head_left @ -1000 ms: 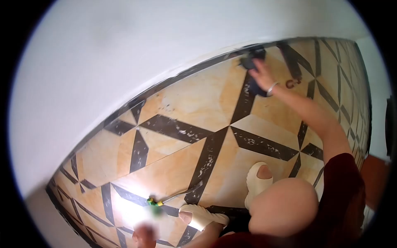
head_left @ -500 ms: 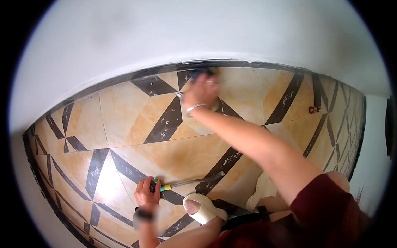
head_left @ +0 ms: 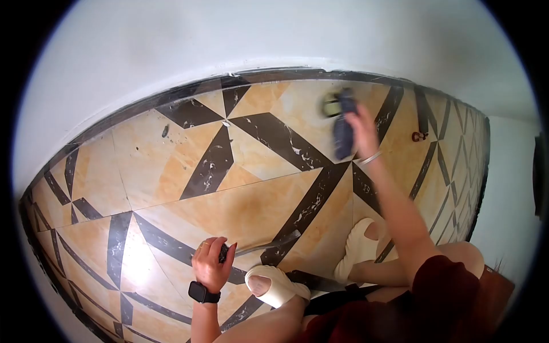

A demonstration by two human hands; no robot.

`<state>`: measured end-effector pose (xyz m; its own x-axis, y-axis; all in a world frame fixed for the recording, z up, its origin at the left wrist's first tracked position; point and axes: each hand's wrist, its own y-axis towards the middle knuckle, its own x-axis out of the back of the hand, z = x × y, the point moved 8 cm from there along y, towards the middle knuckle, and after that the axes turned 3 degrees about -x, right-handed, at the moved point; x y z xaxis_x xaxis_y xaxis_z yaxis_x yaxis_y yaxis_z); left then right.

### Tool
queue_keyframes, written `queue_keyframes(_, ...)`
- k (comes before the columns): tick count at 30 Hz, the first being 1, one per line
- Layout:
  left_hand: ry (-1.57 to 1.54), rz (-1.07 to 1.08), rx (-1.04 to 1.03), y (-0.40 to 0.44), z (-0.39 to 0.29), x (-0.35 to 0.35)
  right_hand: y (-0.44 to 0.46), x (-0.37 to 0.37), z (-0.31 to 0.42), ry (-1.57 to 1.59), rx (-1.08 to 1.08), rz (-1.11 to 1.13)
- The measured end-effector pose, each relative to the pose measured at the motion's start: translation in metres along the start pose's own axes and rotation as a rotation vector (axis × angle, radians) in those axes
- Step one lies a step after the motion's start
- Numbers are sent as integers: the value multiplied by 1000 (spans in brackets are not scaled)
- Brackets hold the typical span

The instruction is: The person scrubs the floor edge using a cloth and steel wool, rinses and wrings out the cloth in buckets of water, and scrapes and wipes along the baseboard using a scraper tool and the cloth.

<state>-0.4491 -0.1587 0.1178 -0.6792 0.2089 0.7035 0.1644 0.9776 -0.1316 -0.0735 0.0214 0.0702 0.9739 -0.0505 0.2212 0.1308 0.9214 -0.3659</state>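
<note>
My left hand (head_left: pixel 211 266), wearing a black watch, is closed around the dark handle of a scraper (head_left: pixel 269 244). The scraper's long metal shaft points right, just above the tiles by my left foot, and ends in a flat blade. Out over the floor near the wall, my right hand (head_left: pixel 361 128) grips a dark blue, cloth-like item (head_left: pixel 343 137), blurred by motion. Beside it is a rounded yellow-green part (head_left: pixel 331 106); whether the two are joined I cannot tell.
Patterned tiles (head_left: pixel 240 211) run up to a dark skirting strip (head_left: pixel 269 75) below the white wall (head_left: pixel 274 34). Dark bits (head_left: pixel 166 131) lie at the left. A small red item (head_left: pixel 419 136) is at the right. My cream slippers (head_left: pixel 280 290) are below.
My right hand has swung right along the wall, carrying the dark blue item. My left hand still holds the scraper in nearly the same place. Dark bits now show on the left tiles.
</note>
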Motion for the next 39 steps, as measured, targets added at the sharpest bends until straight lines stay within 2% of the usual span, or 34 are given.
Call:
queue_keyframes(1, -4, 17, -32, 3, -3, -3, 13, 52, -34, 136, -72, -127)
queue_keyframes(2, 11, 38, -39, 4, -2, -6, 31, 96, -52, -186, 193, -243)
queue_keyframes(3, 24, 46, -39, 2, 0, -9, 27, 94, -29, -511, 460, -350)
queue_keyframes(5, 51, 68, -43, 0, 6, -11, 24, 85, -41, -735, 439, -424)
queue_keyframes(7, -30, 42, 55, -1, 13, -6, -9, 29, -15, -684, 414, -329)
queue_keyframes(8, -96, 24, 132, -2, 18, -5, -25, 13, -45, -690, 388, -400)
queue_keyframes(9, -161, 8, 210, -5, 22, -4, -49, -33, -11, -696, 537, -306)
queue_keyframes(11, -311, -65, 332, -9, 27, -1, -78, -109, -6, -615, 503, -199)
queue_keyframes(13, -433, -170, 379, -8, 19, 9, -104, -196, -4, -532, 530, 68)
queue_keyframes(14, -629, -232, 477, -15, 31, 6, -121, -242, -15, -479, 751, 55)
queue_keyframes(15, -967, -241, 440, -13, 28, 5, -126, -271, 7, -417, 718, 319)
queue_keyframes(17, -1462, -338, 542, -11, 29, 6, -134, -301, 22, -399, 692, 413)
queue_keyframes(19, -1682, -319, 515, -6, 8, 19, -140, -291, 34, -500, 669, 240)
queue_keyframes(20, -1682, -335, 526, -4, -2, 26, -140, -282, 41, -552, 655, 150)
queue_keyframes(21, -1684, -353, 538, -1, -10, 29, -137, -275, 47, -579, 534, 367)
queue_keyframes(23, -1446, -215, 518, 6, -23, 26, -142, -225, 60, -607, 277, 793)
queue_keyframes(25, -1396, 36, 401, 22, -48, 13, -154, -160, 50, -664, 54, 1037)
queue_keyframes(27, -1374, 207, 490, 30, -90, -11, -169, -80, 37, -1019, 162, 1169)
queue_keyframes(29, -1258, 368, 631, 24, -109, -43, -180, -14, 46, -973, 38, 1040)
queue_keyframes(30, -1194, 487, 687, 20, -113, -61, -181, 1, 56, -881, 105, 934)
queue_keyframes(33, -951, 629, 742, 24, -130, -114, -198, 19, 67, -604, 310, 672)
queue_keyframes(35, -928, 621, 715, 45, -173, -141, -196, 16, 49, -452, 464, 563)
queue_keyframes(36, -1081, 682, 673, 56, -192, -160, -189, 18, 36, -342, 329, 551)
queue_keyframes(39, -1054, 654, 646, 84, -211, -200, -170, 62, 17, -226, 326, 258)
